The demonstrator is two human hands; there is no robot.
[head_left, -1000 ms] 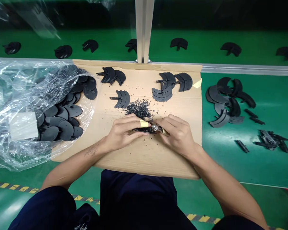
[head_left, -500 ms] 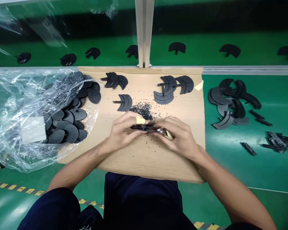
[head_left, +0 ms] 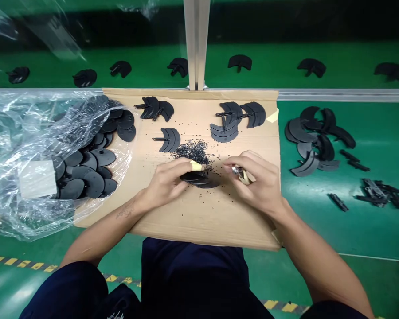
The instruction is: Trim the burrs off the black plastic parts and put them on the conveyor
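My left hand (head_left: pixel 168 180) is closed on a black curved plastic piece (head_left: pixel 199 178), gripping its left side between thumb and fingers. A yellowish wrap covers one fingertip. Just to the right, apart from that piece, my right hand (head_left: pixel 257 184) is closed around a small silver metal tool with a yellowish part (head_left: pixel 242 174); the fingers hide most of it. Beyond the hands lies a heap of tiny black bits (head_left: pixel 193 151) on the brown cardboard (head_left: pixel 199 226). Black crescent-shaped pieces with stems (head_left: pixel 224 132) rest farther back on the cardboard.
A clear plastic bag (head_left: pixel 9 137) at the left contains black discs (head_left: pixel 95 184). To the right are loose black curved plates (head_left: pixel 304 166) and narrow black parts (head_left: pixel 375 193). A metal post (head_left: pixel 197 44) stands behind; several black pieces (head_left: pixel 240 62) lie beyond the rail.
My right hand has drawn away to the right with the metal tool. The black piece, edge-on before, is now tilted so more of its face shows. The view has shifted slightly.
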